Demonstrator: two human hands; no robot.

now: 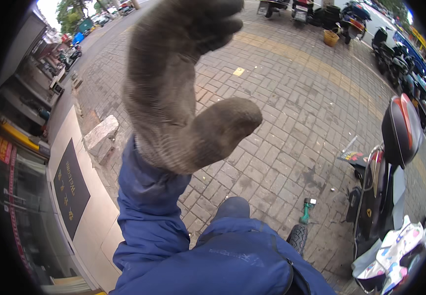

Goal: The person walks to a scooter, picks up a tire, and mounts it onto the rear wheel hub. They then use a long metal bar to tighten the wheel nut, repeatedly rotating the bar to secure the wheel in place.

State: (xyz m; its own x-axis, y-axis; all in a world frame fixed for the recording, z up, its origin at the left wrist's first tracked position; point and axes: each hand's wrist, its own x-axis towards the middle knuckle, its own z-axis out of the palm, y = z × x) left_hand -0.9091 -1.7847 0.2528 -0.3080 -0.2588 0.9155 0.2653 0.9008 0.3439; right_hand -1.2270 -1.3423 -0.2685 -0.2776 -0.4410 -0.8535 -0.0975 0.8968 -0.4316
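Note:
Raised close in front of me, my left hand (173, 93) wears a dirty grey-brown knitted glove. Its thumb points right and stands well apart from the bent fingers, and nothing shows between them. The upper fingers are blurred and partly cut off by the frame's top edge. A blue sleeve (149, 216) covers the left arm. My right hand does not appear. Down on the paving, a green power tool with a light-coloured end (307, 210) lies beside a black tyre (298, 238), which my blue clothing (232, 265) partly hides.
A scooter with a dark top box (398, 130) and a patterned white cover (395, 250) stands at the right. Other parked scooters (395, 59) and a basket (330, 38) are farther back. At left are a shop step with a dark mat (71, 189) and a stone block (102, 132).

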